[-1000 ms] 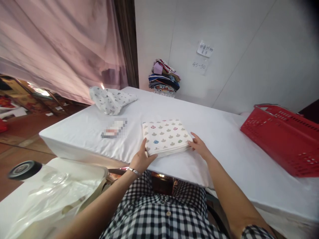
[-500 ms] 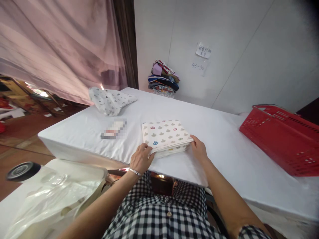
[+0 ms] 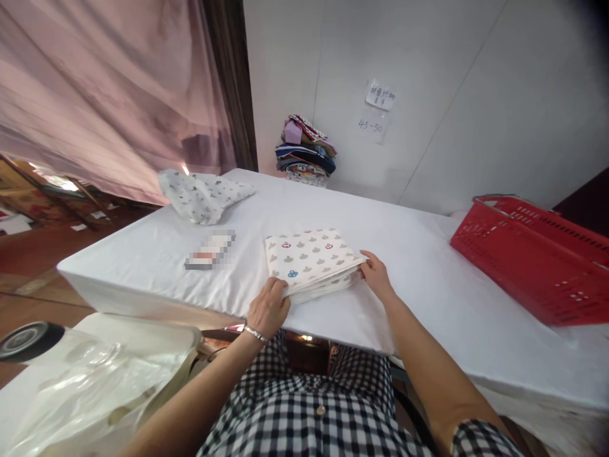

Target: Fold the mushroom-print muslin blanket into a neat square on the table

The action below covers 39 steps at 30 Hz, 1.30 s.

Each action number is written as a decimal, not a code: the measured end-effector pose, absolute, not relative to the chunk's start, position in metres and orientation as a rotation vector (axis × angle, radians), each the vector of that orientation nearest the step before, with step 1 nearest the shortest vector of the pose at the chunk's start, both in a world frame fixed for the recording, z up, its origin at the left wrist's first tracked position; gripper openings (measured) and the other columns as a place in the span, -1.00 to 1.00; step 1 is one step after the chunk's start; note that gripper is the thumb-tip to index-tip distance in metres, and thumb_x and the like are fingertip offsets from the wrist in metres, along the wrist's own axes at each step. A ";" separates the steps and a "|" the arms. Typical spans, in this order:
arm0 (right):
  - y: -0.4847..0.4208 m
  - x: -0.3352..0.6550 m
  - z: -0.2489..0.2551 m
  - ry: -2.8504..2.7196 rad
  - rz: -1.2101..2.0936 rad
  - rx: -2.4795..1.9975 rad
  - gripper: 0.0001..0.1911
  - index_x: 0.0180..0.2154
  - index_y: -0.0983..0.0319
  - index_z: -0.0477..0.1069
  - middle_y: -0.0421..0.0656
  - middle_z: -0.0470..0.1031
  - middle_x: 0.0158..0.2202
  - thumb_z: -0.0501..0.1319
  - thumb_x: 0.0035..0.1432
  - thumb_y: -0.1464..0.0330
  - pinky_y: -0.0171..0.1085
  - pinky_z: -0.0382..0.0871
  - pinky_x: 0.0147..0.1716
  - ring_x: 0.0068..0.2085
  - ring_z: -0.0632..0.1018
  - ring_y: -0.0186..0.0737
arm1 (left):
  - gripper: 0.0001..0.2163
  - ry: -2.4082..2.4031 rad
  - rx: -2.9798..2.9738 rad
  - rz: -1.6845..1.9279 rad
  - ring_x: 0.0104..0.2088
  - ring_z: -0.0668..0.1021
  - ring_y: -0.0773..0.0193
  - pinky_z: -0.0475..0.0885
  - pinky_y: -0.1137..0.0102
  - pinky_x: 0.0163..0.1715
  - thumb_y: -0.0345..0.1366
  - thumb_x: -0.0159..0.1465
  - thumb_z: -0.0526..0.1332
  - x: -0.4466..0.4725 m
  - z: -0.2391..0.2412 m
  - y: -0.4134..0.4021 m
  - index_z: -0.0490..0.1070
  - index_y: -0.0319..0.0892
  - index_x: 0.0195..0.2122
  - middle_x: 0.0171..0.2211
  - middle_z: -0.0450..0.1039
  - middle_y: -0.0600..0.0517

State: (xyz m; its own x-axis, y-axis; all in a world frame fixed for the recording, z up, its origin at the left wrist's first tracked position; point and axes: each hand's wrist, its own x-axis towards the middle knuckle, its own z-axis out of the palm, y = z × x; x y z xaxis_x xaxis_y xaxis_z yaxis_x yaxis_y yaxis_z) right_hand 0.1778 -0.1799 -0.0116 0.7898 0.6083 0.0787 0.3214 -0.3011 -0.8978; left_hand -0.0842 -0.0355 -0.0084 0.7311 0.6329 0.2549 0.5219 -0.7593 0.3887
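Note:
A folded cream cloth (image 3: 309, 257) printed with small grey and coloured shapes lies near the front edge of the white table (image 3: 419, 266). My left hand (image 3: 269, 308) pinches its near left corner and lifts the top layers a little. My right hand (image 3: 375, 276) grips the cloth's right corner, fingers tucked under the edge.
A crumpled white patterned cloth (image 3: 200, 195) lies at the table's far left. A small blurred item (image 3: 209, 251) sits left of the folded cloth. A red plastic basket (image 3: 533, 254) stands at the right. Stacked folded clothes (image 3: 304, 149) sit by the far wall. Clear plastic bags (image 3: 80, 387) lie lower left.
Both hands went from resting flat beside the folded cloth to gripping its near corners, and the front edge has lifted slightly. The view has shifted a little.

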 end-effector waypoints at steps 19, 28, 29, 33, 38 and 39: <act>-0.190 0.171 -0.013 -0.363 0.875 -1.868 -0.84 -0.36 0.27 0.30 -0.17 0.46 -0.57 0.20 -0.06 0.39 -0.41 0.28 -0.72 -0.63 0.46 -0.33 | -0.89 0.926 2.459 0.528 -0.43 0.43 0.36 0.30 0.40 -0.43 -0.35 0.13 0.05 -0.088 -0.009 -0.036 0.23 -0.12 -0.29 -0.22 0.28 0.05; -0.191 0.178 0.001 -0.304 1.069 -1.669 -0.67 -0.20 0.25 0.34 -0.05 0.50 -0.32 0.12 0.06 0.17 -0.41 0.32 -0.64 -0.34 0.55 -0.20 | -0.61 1.039 1.403 0.588 -0.50 0.47 0.36 0.44 0.39 -0.51 -0.06 0.04 0.23 -0.084 -0.008 -0.027 0.22 -0.19 -0.23 -0.37 0.32 0.04; -0.190 0.178 0.002 -0.292 1.089 -1.638 -0.66 -0.20 0.24 0.34 -0.06 0.49 -0.32 0.10 0.08 0.15 -0.43 0.30 -0.65 -0.34 0.54 -0.21 | -0.61 1.042 1.312 0.596 -0.52 0.46 0.38 0.44 0.40 -0.52 -0.09 0.04 0.24 -0.082 -0.007 -0.027 0.21 -0.21 -0.22 -0.36 0.31 0.04; -0.188 0.179 0.009 -0.215 1.184 -1.425 -0.71 -0.19 0.22 0.32 -0.11 0.47 -0.34 0.06 0.11 0.19 -0.47 0.21 -0.71 -0.34 0.54 -0.24 | -0.60 1.035 1.143 0.566 -0.54 0.45 0.43 0.45 0.43 -0.54 -0.24 0.04 0.28 -0.077 -0.004 -0.025 0.16 -0.24 -0.15 -0.36 0.30 0.03; -0.187 0.182 0.007 -0.146 1.160 -1.408 -0.66 -0.17 0.22 0.28 -0.08 0.46 -0.31 0.02 0.14 0.14 -0.47 0.16 -0.76 -0.40 0.53 -0.25 | -0.54 1.035 1.142 0.494 -0.58 0.43 0.44 0.43 0.46 -0.57 -0.34 0.04 0.28 -0.077 0.000 -0.024 0.14 -0.25 -0.07 -0.45 0.33 0.08; -0.186 0.182 0.005 -0.159 1.148 -1.439 -0.67 -0.17 0.24 0.29 -0.07 0.46 -0.31 0.06 0.12 0.15 -0.48 0.14 -0.77 -0.42 0.53 -0.26 | -0.52 1.035 1.137 0.489 -0.58 0.43 0.44 0.43 0.46 -0.56 -0.35 0.03 0.28 -0.077 0.000 -0.023 0.13 -0.25 -0.05 -0.46 0.33 0.08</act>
State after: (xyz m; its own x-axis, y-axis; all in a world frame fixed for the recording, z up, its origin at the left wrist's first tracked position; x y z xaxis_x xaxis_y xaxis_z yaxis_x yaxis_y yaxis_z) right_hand 0.1815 -0.1862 0.0053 0.4990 0.6830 -0.5334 -0.5121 -0.2642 -0.8173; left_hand -0.0769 -0.0235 0.0005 0.4753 0.7740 -0.4183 0.1688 0.3864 0.9067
